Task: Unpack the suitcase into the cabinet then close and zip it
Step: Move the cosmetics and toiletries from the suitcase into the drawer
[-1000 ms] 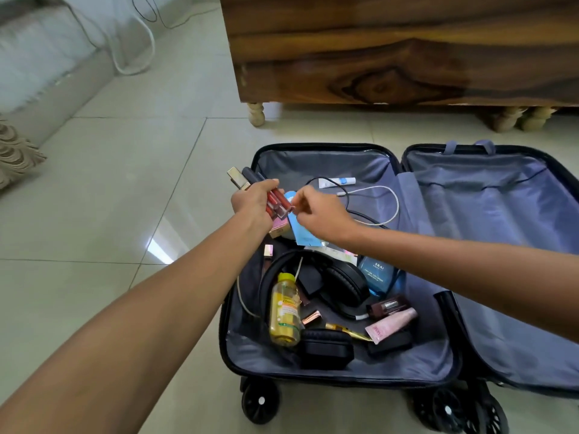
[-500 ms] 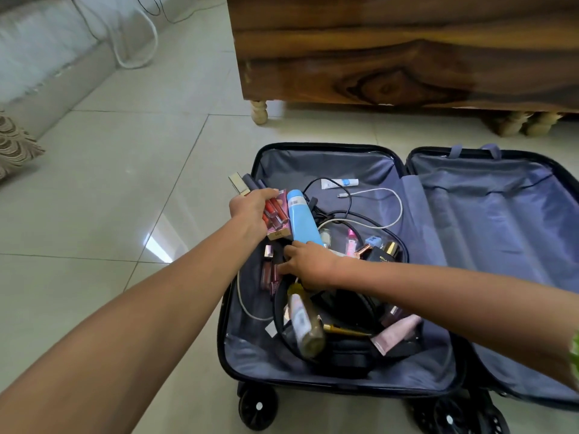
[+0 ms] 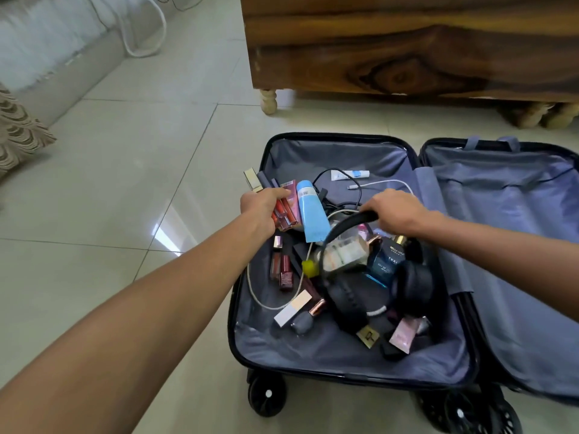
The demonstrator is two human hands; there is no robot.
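Our left hand (image 3: 261, 205) fingers clamp a bunch of cosmetics (image 3: 286, 208); beside them, our right hand (image 3: 396, 209) fingers curl round the headphones (image 3: 351, 296) band above the suitcase (image 3: 344, 349).

Likely home: tiled floor (image 3: 125, 170), wooden cabinet (image 3: 407, 45), sofa (image 3: 47, 51).

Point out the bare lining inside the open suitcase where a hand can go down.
Free: the suitcase right half, bare lining; the strip along the near wall, below the pink tube; the far corner above the white tube. Crowded: the middle, around the headphones, perfume box and cables.
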